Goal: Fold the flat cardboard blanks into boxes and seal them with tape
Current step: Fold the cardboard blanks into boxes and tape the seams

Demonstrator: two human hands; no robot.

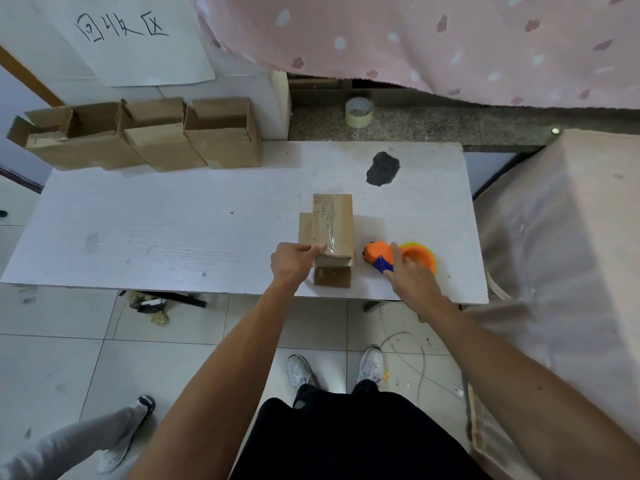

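Quick tally: four cardboard boxes as far as I can tell. That's one taped box (332, 233) on the one table (173, 230), toward the near right, plus three open boxes (162, 140) in a row at the far left. The leftmost is a mess of flaps, so it could be more than one. One orange tape dispenser (379, 254), one loose tape roll (359, 112) on the far ledge. Two hands: left hand (294, 265), right hand (412, 275). One paper sign (138, 39) far left. Two white shoes (301, 370) near, plus one dark shoe (147, 403) near left.
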